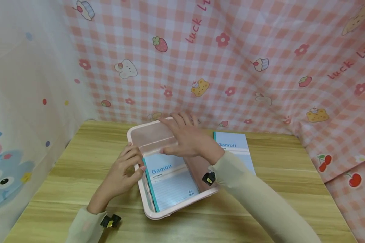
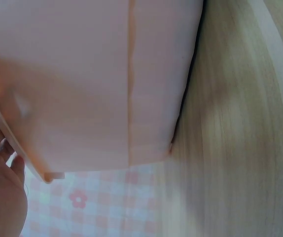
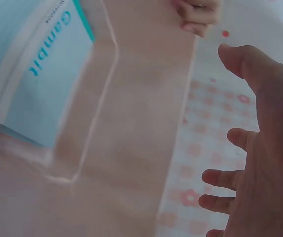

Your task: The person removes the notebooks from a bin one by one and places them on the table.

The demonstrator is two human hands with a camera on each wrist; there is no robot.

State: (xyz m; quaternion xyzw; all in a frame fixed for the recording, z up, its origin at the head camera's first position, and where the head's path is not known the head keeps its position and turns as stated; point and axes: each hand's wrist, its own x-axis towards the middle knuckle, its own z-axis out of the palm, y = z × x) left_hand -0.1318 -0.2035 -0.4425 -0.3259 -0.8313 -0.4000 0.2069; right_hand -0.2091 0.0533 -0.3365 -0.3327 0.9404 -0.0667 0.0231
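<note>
A pale pink, open-topped bin (image 1: pixel 185 204) sits before us on a wood-grain table (image 1: pixel 70 184), its corners rounded and its long sides running away from us at a slight slant. Inside the bin, toward its near end, we find a light blue notebook (image 1: pixel 171 184) lying cover up, with "Gambit" in blue letters and a teal edge along the bin's left wall.

At the left rim of the bin, the person's left hand (image 1: pixel 126 170) has its fingers bent over the edge and its thumb laid across, so we read it as gripping that rim. Over the far right corner of the bin, the right hand (image 1: pixel 188 138) is spread wide, thumb well apart from straight fingers, with nothing in its hold; in the right wrist view we see cloth between the fingertips and the rim.

To the right of the bin, a second notebook (image 1: pixel 235 148) of the same design lies on the table, its lower part hidden from us by the right arm's cream sleeve (image 1: pixel 261 199). Behind the bin hangs a pink-and-white checked cloth (image 1: pixel 182 64) printed with strawberries, cupcakes and flowers; well to its left, we see a whitish cloth (image 1: pixel 18 101) with coloured dots.
</note>
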